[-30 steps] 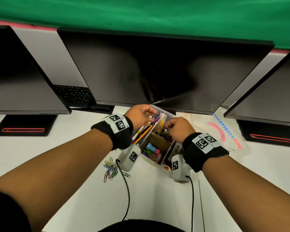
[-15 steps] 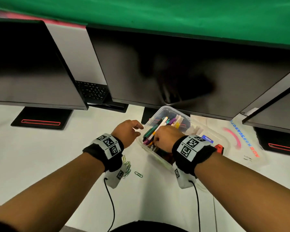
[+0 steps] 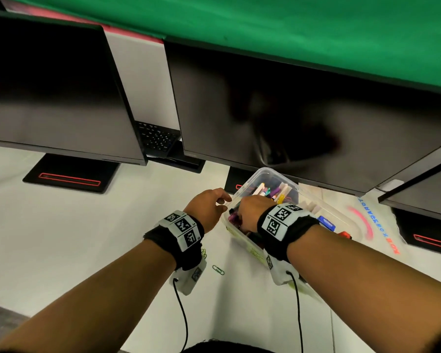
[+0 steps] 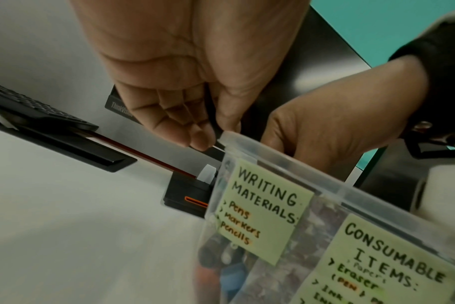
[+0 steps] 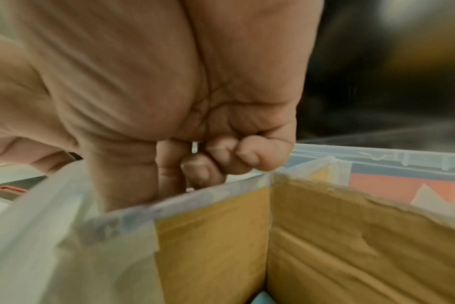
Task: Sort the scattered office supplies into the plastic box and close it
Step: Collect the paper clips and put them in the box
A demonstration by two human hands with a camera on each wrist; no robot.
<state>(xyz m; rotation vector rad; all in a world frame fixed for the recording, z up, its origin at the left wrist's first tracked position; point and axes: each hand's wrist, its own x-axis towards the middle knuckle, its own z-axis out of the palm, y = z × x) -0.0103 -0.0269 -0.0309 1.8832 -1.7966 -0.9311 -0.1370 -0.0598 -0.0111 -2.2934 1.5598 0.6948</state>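
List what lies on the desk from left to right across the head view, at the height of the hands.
left hand → right hand → plastic box → box lid with printed lettering

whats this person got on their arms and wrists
Both forearms are bare, no sleeves. Behind the left hand and the right hand sits a black fabric wristband topped with white tiles printed with black square fiducial markers. Under each wrist hangs a small white camera housing, also carrying a marker, and a thin black cable trails from each toward the body.
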